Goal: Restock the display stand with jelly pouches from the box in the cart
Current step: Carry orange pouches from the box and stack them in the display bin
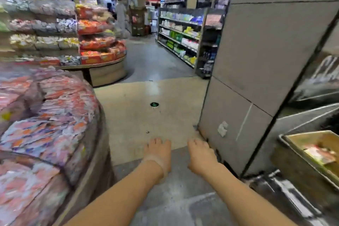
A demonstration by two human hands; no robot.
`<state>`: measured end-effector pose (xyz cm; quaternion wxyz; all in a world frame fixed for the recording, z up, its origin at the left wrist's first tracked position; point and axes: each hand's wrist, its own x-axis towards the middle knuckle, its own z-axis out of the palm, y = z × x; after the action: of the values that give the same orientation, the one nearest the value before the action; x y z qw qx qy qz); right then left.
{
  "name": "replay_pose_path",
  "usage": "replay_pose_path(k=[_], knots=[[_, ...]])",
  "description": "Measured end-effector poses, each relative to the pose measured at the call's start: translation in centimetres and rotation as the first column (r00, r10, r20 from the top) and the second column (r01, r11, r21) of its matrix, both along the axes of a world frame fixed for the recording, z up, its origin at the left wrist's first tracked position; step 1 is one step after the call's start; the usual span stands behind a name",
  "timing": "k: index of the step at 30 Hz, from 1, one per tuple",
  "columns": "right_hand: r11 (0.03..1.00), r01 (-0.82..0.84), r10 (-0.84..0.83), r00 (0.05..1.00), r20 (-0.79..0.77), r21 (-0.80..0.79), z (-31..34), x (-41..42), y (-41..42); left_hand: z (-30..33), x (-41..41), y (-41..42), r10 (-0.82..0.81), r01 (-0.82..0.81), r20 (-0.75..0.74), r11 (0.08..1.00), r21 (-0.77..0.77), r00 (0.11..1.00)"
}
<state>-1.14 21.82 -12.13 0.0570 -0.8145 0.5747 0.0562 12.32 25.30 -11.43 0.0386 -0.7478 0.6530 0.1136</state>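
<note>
The round display stand [95, 152] fills the left side, piled with pink, orange and white jelly pouches [55, 115]. At the right edge sits an open cardboard box [300, 163] in the metal cart [286, 194], with a few pouches [319, 155] showing inside. Both my arms reach forward over the floor between stand and cart. My left hand [157, 152] and my right hand [200, 154] hang palm down with loosely bent fingers and hold nothing. The picture is blurred by motion.
A grey pillar [256, 79] stands right of centre, close to my right hand. Another tiered snack display [99, 49] and shelving [181, 36] line the aisle ahead. A small green object [154, 104] lies on the beige floor patch.
</note>
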Motion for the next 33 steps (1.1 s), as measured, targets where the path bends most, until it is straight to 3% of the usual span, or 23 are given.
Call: replay_pose_path(k=[5, 15, 22, 29, 33], knots=[[0.959, 0.282, -0.282, 0.958, 0.042, 0.021, -0.9, -11.7, -2.3, -0.3, -11.5, -6.5, -0.267, 0.267, -0.001, 0.964, -0.001, 0.964], [0.744, 0.663, -0.667, 0.743, 0.043, 0.087, -1.9, -27.8, -9.3, -1.1, -29.3, -18.3, -0.652, 0.651, 0.016, 0.757, 0.055, 0.758], [0.606, 0.793, -0.795, 0.602, 0.068, 0.066, 0.2, -35.7, -17.9, 0.8, -38.0, -30.0, -0.798, 0.797, -0.011, 0.603, -0.024, 0.603], [0.475, 0.871, -0.879, 0.474, 0.042, 0.124, -1.8, -42.8, -21.3, -1.9, -46.4, -35.7, -0.867, 0.866, -0.031, 0.495, 0.066, 0.497], [0.446, 0.885, -0.894, 0.448, 0.021, 0.135, -3.4, -48.1, -23.5, -3.9, -51.7, -38.7, -0.881, 0.879, -0.024, 0.469, 0.092, 0.472]])
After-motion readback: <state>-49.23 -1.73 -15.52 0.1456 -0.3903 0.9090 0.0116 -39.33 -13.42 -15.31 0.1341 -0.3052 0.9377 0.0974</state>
